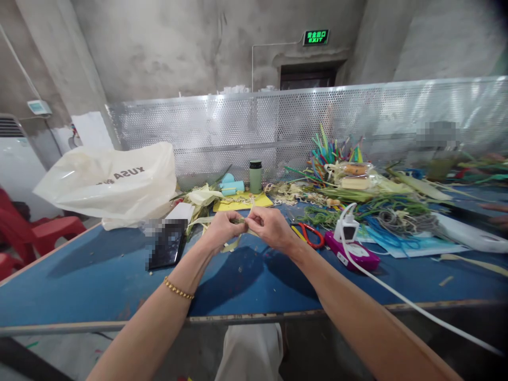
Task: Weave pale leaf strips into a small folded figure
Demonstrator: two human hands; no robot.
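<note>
Close together above the blue table [119,280], my left hand [225,230] and my right hand [269,225] are pinched on a pale green strip [232,246] that looks like dried husk or leaf. Its end loops down below my left fingers, and more of it trails to the left. The fingertips of both hands almost meet, and they hide the part of the strip between them. Behind my hands lies a yellow sheet [260,200] with a green lidded bottle [256,178] standing by it. Red-handled scissors [313,236] rest to the right of my right hand.
A black phone [169,246] and a large cream plastic bag [115,185] are at the left. To the right sit a purple power strip [359,256] with a white charger [347,227] and cable, and green cords [381,209]. A perforated metal screen [190,132] runs behind.
</note>
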